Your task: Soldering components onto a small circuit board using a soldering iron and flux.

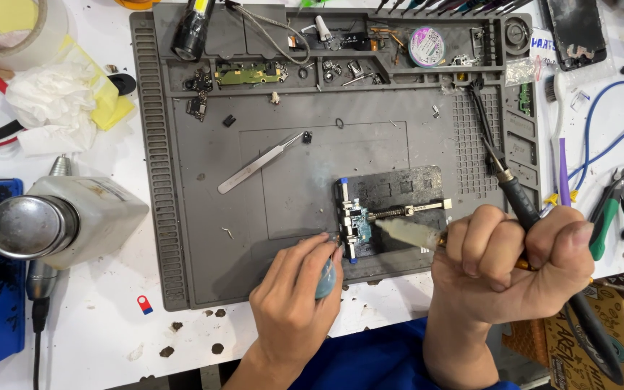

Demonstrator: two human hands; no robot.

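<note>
Seemingly steady, the right hand [514, 263] grips both a syringe [406, 233] and a soldering iron [521, 206] over the small circuit board [360, 225] clamped in its holder [391, 209], while the left hand [297, 300] clenches a bluish object beside it; a slip could smear the board or let the iron shift.

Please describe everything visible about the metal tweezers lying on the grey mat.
The tweezers are slim, silver and shiny, seemingly steel. They lie flat on the grey work mat, running diagonally, with the broad end at lower left and the fine tips at upper right. The tips lie right at a small black part. No hand touches them; both hands work lower right of them.
</note>
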